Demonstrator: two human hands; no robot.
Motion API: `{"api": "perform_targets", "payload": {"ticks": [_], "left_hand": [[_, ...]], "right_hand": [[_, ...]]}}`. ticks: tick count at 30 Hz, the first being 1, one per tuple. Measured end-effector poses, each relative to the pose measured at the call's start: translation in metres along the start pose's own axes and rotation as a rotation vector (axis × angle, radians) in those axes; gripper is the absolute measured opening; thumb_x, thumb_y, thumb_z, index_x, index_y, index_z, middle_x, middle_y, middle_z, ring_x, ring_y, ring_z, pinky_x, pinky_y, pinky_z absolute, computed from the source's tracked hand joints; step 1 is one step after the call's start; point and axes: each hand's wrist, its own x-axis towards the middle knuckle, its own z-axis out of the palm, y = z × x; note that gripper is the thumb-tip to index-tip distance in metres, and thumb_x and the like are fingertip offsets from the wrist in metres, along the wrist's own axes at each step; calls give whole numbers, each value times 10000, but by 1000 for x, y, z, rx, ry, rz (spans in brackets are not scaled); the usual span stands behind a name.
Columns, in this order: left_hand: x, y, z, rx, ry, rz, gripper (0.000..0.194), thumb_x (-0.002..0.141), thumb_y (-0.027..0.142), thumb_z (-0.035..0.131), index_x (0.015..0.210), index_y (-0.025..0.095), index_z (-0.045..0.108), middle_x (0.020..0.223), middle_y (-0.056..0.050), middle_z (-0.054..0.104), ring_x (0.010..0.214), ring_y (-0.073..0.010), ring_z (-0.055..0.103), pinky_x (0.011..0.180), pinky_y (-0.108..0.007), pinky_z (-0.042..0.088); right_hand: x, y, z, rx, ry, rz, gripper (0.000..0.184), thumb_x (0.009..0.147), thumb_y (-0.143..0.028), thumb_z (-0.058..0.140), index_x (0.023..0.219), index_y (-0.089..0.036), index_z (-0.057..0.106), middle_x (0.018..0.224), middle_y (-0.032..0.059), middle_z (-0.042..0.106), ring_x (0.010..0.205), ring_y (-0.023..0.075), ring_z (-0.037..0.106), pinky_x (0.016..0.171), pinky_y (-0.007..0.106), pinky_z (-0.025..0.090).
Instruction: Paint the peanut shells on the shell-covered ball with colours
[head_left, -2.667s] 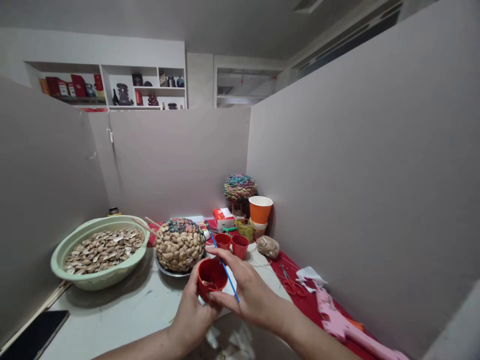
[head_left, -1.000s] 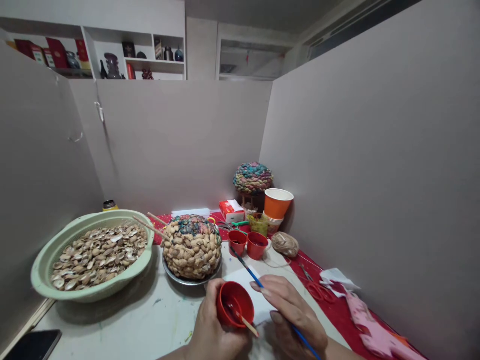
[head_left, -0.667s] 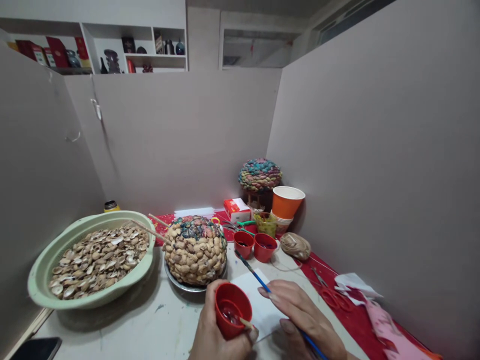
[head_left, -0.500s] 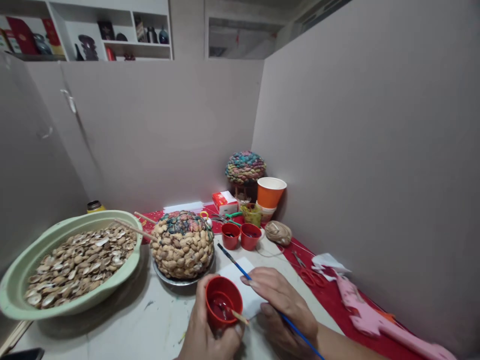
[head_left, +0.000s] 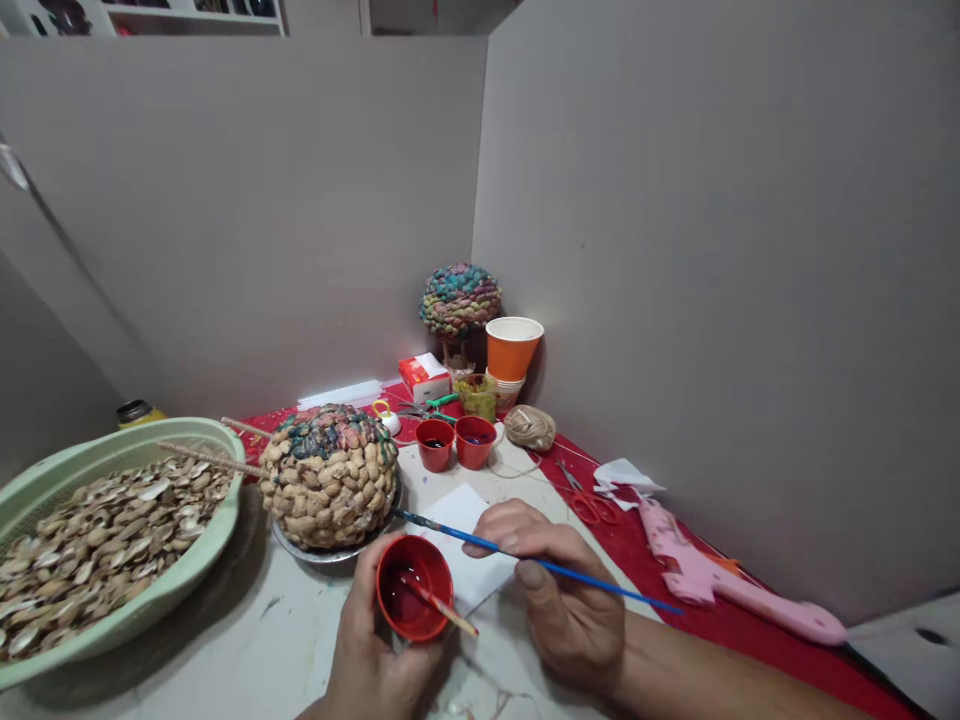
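Wrapped round a small red cup (head_left: 384, 600) is my left hand (head_left: 382, 655); dark red liquid lies in the cup, and a thin stick (head_left: 442, 605) leans over its rim. My right hand (head_left: 566, 590) pinches a blue paintbrush (head_left: 559, 570), its dark tip pointing left, close to the peanut-shell dome (head_left: 330, 490). That dome is plain tan on its sides and painted blue, green and pink on top. It rests in a shallow metal dish (head_left: 330, 557), with two sticks poking out on the left. A white paper sheet (head_left: 469, 505) lies partly under my right hand.
A green basin (head_left: 217, 545) of shells stands at left. Two red cups (head_left: 436, 445), a twine ball (head_left: 530, 428), an orange paper cup (head_left: 514, 350) and a painted shell dome (head_left: 460, 300) stand behind. Red scissors (head_left: 596, 507) and a pink glue gun (head_left: 705, 570) lie right, beside a grey partition (head_left: 712, 300).
The view has tilted down and turned right. The paintbrush has swung flatter, and its tip is now near the dome's lower right side. The cup remains in my left hand.
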Motion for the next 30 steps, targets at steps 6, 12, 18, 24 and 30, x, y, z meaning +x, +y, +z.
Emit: {"api": "perform_targets", "payload": {"ticks": [6,12,18,24,30], "left_hand": [[1,6,0,53,27,75,578,776,359,845,1290,243,609,1177,-73,734,1029,-256,725,952,-378,602],[10,7,-11,191,-111,197,614,781,220,841,1327,266,562,1182,-61,732,1031,-235,743,924,-339,627],[7,5,-10,198,-106,269,584,824,266,821,1344,303,557,1183,-40,727,1012,-213,736,910,-313,619],[3,10,-3,73,-26,40,550,834,470,825,1304,286,606,1203,-43,733,1052,-225,711,990,-345,574],[0,14,-2,97,-35,-20,547,923,582,703,1365,283,585,1291,-73,707,1171,-249,672,1088,-385,516]], "right_hand": [[2,-9,2,150,0,107,167,1083,-256,521,1115,-265,685,801,41,730,735,201,675,682,354,544],[19,-20,-3,57,-220,64,234,1092,-270,472,951,-226,654,699,27,652,632,175,621,591,305,512],[32,-26,-10,-173,-476,-119,213,1079,-211,422,949,-215,591,701,36,662,615,169,561,613,305,482],[38,-26,-11,-263,-463,-243,218,1084,-198,411,952,-204,585,712,38,692,636,172,586,655,309,503],[44,-31,-15,-283,-528,-190,190,1063,-180,481,919,-192,606,753,21,721,716,167,610,762,338,510]]}}
